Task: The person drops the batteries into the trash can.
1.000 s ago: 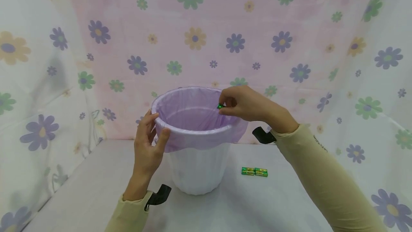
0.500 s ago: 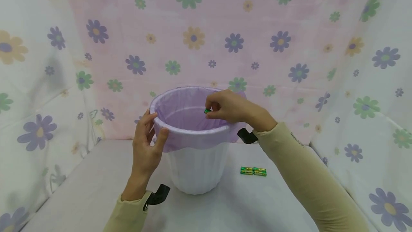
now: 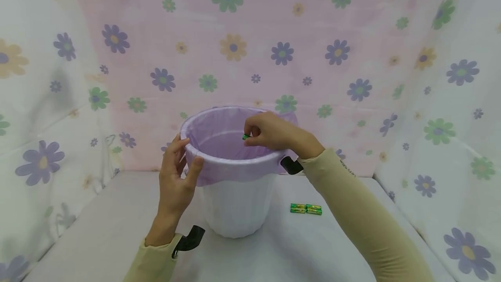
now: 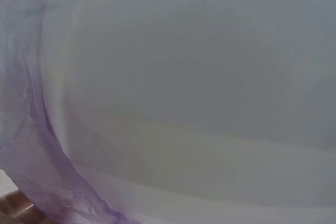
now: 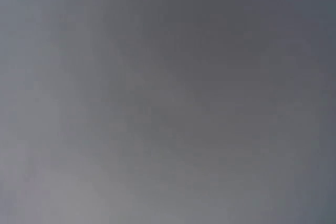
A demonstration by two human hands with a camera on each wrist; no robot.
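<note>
A white trash can (image 3: 237, 208) stands upright, with a purple bag (image 3: 231, 169) lining it and folded over its rim. Against its left side rests my left hand (image 3: 177, 182), fingertips at the rim and thumb spread on the bag's front fold; in the left wrist view, a few fingers (image 4: 21, 208) show beside the bag. Over the can's mouth, my right hand (image 3: 270, 132) pinches a small green battery (image 3: 245, 136) between thumb and fingers, only its end showing. Several green-and-gold batteries (image 3: 306, 209) lie together on the table to the can's right.
The table (image 3: 117, 221) has a pale cover. Flower-print cloth (image 3: 254, 34) hangs behind and at both sides. A black wrist mount (image 3: 291, 165) on the right sleeve overlaps the can's right edge. The right wrist view is a grey blur.
My right hand has moved left and slightly down with the battery, from the can's right rim to over its mouth. The left hand stays at the rim.
</note>
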